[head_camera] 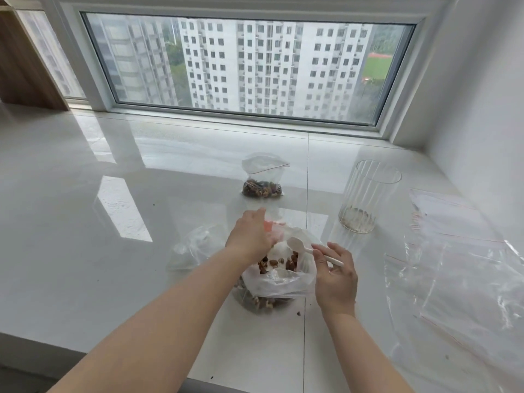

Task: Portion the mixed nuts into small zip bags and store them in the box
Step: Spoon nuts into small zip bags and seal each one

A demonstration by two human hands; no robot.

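1. The fingertips of the left hand (pixel 251 232) are lost behind crumpled clear plastic, so how they curl cannot be fully read; the hand appears to pinch the far rim of a small zip bag (pixel 279 268) with a red seal strip.
2. The lower part of the large bag of nuts (pixel 255 300) is largely covered by the small zip bag and both wrists; only brown pieces at its near edge show.
3. A crumpled clear bag (pixel 195 248) sits just left of the left wrist; its contents are hard to make out.
4. The right hand (pixel 334 275) pinches the handle of a white plastic spoon (pixel 307 251) between thumb and fingers, the bowl tipped over the small zip bag's open mouth.
5. The mixed nuts (pixel 279 263) lie inside that bag, just below the spoon bowl and between the two hands: brown, irregular, loosely heaped.
6. A filled zip bag (pixel 262 177) stands upright farther back on the glossy white counter (pixel 85 222), dark nuts settled at its bottom.
7. A ribbed clear glass jar (pixel 365 199) stands to the far right, only crumbs at its base.
8. Flat empty zip bags (pixel 459 265) spread along the right edge, partly cut off by the frame.
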